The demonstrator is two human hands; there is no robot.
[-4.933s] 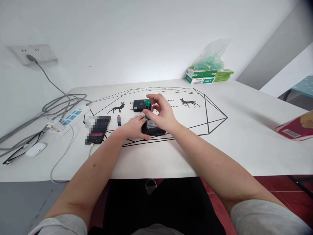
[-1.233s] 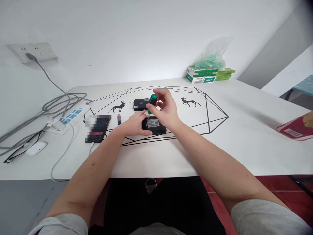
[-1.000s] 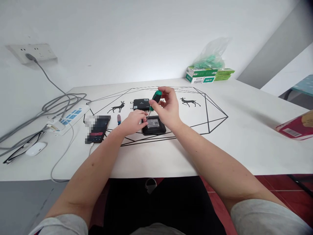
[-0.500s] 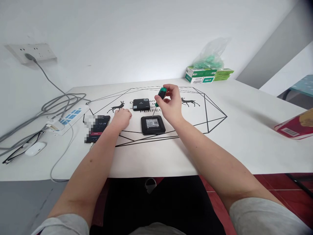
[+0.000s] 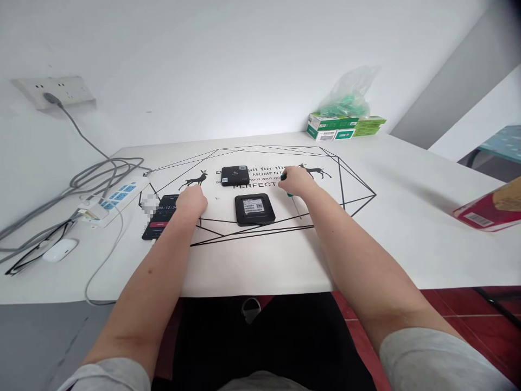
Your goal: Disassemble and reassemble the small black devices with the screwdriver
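Observation:
My right hand (image 5: 300,181) is right of the black devices, its fingers closed on the green-and-black handle of a screwdriver (image 5: 296,207). The bare shaft points down and toward me, at or just above the tabletop. My left hand (image 5: 192,201) is closed beside the phone, over the spot where a small screwdriver lay. A thin dark tip (image 5: 199,221) sticks out below it; the rest is hidden. Between my hands lies a black square case (image 5: 265,217), a labelled drive or battery-like block inside it. Behind it rests a flat black cover (image 5: 235,176) with small stickers.
A phone (image 5: 158,220) with a timer on its screen lies left. Farther left are a power strip (image 5: 122,195), grey cables, glasses (image 5: 24,263) and a white earbud case (image 5: 59,250). Green boxes (image 5: 334,125) stand at the back wall, a red packet (image 5: 484,212) at right. Tiny bits (image 5: 217,198) lie mid-table.
My left hand has left the black case and moved left onto the small screwdriver's spot. My right hand has lifted the green screwdriver off the case and lowered it to the right.

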